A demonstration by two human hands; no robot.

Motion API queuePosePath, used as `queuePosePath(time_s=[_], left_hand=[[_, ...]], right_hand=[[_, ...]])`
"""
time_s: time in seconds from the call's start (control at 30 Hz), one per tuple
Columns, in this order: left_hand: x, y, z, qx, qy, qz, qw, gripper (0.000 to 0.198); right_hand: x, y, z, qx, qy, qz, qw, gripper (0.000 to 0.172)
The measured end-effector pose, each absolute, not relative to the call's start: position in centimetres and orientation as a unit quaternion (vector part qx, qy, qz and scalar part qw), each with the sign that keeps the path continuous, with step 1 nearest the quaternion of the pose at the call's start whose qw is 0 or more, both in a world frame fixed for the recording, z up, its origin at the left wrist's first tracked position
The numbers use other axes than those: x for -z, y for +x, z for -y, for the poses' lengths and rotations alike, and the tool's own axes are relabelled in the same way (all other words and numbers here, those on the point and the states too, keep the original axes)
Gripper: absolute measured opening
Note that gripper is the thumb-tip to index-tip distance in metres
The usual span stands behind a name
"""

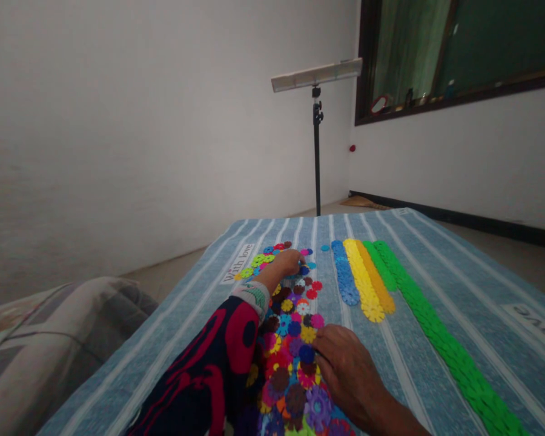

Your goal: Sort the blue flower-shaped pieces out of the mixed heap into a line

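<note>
A long pile of mixed-colour plastic snowflake discs runs down the middle of the cloth. My left hand reaches to the pile's far end, fingers bent down and closed beside a few blue discs; what they hold, if anything, is hidden. At the pile's right edge is my right hand, its fingers curled in by a dark blue disc. I cannot make out what lies within its fingers. A single blue disc sits apart beyond my left hand.
Sorted overlapping rows lie to the right: blue, yellow, orange-yellow and a long green row. A striped blue cloth covers the table. A stand with a light panel rises behind; grey bedding is at left.
</note>
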State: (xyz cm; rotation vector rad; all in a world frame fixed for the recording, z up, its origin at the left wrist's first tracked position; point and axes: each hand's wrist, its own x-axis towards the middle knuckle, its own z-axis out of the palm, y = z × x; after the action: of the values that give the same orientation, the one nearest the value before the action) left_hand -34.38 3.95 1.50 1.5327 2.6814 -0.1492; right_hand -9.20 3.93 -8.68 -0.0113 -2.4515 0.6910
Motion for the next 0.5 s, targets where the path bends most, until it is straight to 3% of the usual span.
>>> queuePosePath(time_s=[0.23,0.5], left_hand=[[-1.6,-35.1,-3.9,0.059,0.482,-0.873,0.03,0.021],[-1.1,-34.1,-5.7,0.036,0.479,-0.877,-0.026,0.035]], right_hand=[[8.2,-9.1,-3.7,-0.27,-0.003,0.918,0.29,0.022],[8.3,-9.2,-3.7,-0.269,-0.009,0.921,0.281,0.02]])
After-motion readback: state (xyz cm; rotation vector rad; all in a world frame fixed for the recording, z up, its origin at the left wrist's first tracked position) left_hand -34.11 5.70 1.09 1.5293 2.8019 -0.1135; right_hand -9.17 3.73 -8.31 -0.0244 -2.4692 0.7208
